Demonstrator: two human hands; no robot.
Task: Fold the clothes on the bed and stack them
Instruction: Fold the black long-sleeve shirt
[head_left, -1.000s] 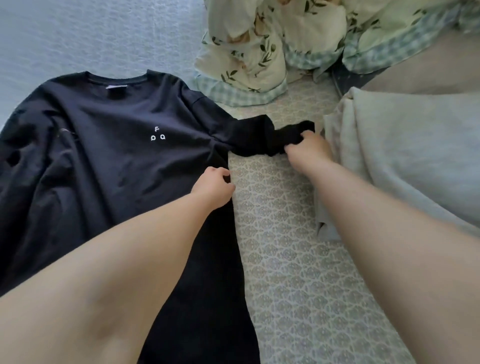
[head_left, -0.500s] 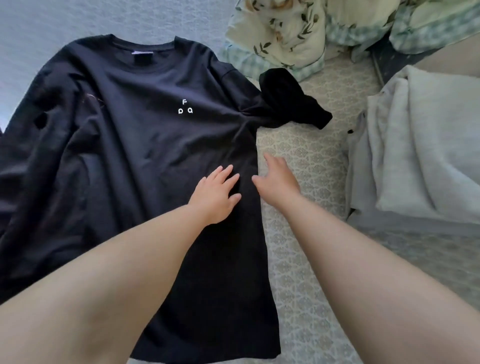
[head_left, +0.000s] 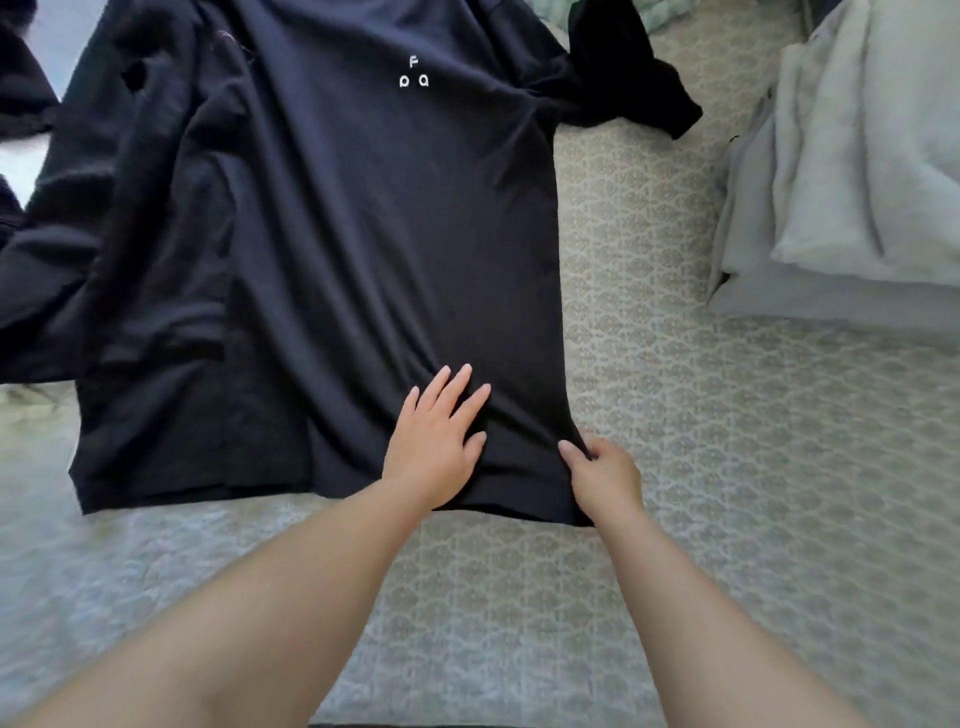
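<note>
The left hand (head_left: 434, 441) is pressing flat, fingers straight, on the black long-sleeved cotton shirt (head_left: 337, 249) lying on the patterned bedspread (head_left: 727, 467). At four o'clock, the right hand (head_left: 602, 470) is pinching its hem corner; the collar is running out of view at twelve.

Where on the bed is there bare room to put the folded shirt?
Bare patterned sheet runs between the black shirt and the grey pile, widening toward you below that pile. Left is crowded with the shirt's bunched sleeve.
</note>
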